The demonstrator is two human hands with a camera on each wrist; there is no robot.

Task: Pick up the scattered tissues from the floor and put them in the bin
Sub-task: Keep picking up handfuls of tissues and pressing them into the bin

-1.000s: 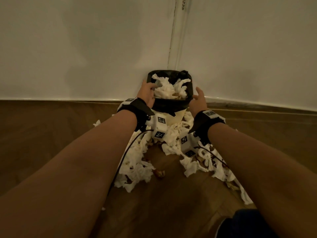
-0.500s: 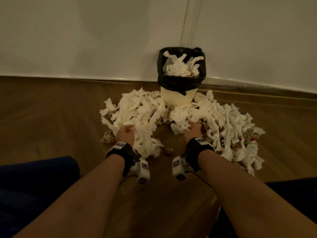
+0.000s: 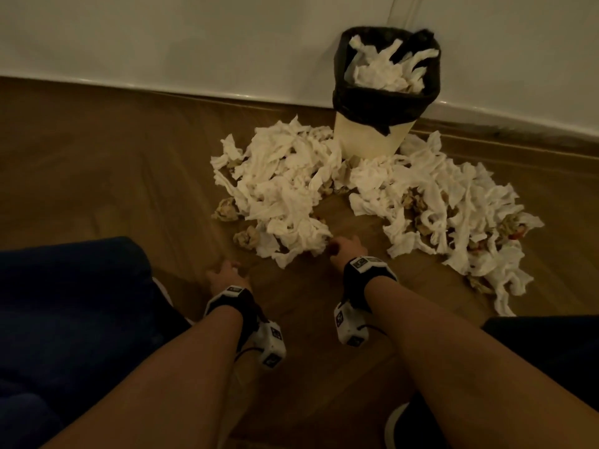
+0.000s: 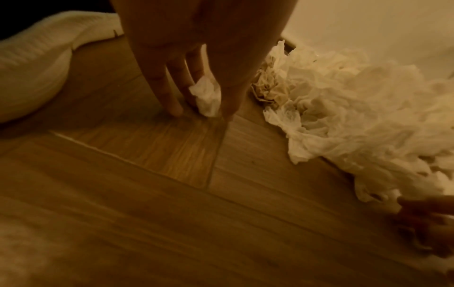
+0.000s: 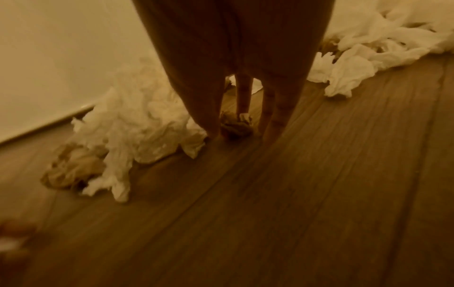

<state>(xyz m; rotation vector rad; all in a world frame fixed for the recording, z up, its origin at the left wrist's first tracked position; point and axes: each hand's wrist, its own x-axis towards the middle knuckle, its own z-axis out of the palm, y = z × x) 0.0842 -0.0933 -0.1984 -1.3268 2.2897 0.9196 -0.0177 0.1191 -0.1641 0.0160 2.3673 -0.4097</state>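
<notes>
Tissues (image 3: 285, 189) lie just ahead: left hand (image 3: 227, 273) pinches a white scrap (image 4: 206, 97), right hand (image 3: 345, 251) nips a brown wad (image 5: 236, 127); lift both cleanly.

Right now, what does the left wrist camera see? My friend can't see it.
The left hand reaches down to the wooden floor, fingertips pinching a small white tissue. A big heap of crumpled tissues lies to the right.

The floor (image 3: 113, 176) is wood-look planks with visible grain and a dull sheen. The tissues (image 3: 285, 189) are soft, crumpled white paper; some wads (image 3: 227, 210) look brownish and rough. The bin (image 3: 372, 137) has smooth cream plastic walls under a thin, slightly glossy black plastic liner (image 3: 382, 103). The wall (image 3: 162, 37) is matt white.
</notes>
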